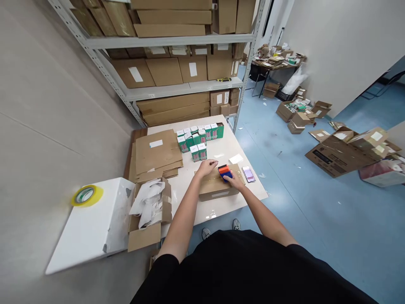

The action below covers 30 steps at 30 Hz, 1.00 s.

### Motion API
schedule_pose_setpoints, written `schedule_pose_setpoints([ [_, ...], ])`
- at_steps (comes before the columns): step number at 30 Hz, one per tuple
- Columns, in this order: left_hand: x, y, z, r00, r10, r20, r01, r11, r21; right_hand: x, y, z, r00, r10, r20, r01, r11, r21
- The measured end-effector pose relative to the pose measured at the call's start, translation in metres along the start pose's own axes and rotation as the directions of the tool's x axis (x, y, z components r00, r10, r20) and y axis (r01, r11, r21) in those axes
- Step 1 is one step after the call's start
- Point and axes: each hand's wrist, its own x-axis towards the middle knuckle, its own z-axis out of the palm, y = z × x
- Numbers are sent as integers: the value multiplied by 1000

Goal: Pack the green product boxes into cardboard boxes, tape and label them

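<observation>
A closed brown cardboard box (217, 189) lies on the white table (221, 207) in front of me. My left hand (207, 167) rests flat on the box's far left top, fingers spread. My right hand (234, 181) grips an orange-and-blue tape dispenser (225, 172) pressed onto the box's top. Just beyond stand several small green-and-white boxes (199, 139) in rows.
A phone (248, 174) and a white slip (236, 159) lie right of the box. Flat cardboard (156, 154) is stacked at left, beside an open carton of white packing (148, 211) and a yellow tape roll (86, 195). Shelves of cartons (177, 67) stand behind; boxes litter the blue floor (344, 147).
</observation>
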Motion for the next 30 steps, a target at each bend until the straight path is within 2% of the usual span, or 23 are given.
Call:
schedule_pose_setpoints([
  [5, 19, 15, 3, 977, -22, 212, 30, 999, -35, -1, 0, -4, 1000, -24, -5, 24, 1000, 10],
  [9, 22, 18, 4, 965, -35, 260, 43, 999, -25, -2, -5, -6, 999, -45, 10, 45, 999, 19],
  [14, 23, 22, 5, 981, -55, 183, 53, 998, 17, -2, -8, -9, 997, -65, 35, 64, 998, 24],
  [23, 15, 15, 11, 991, -71, 112, 84, 990, -110, -1, 1, -7, 995, -89, 41, 89, 996, -5],
  [30, 10, 20, 10, 995, -59, -79, 63, 997, 40, 6, -10, -13, 992, -107, 74, 107, 994, 4],
])
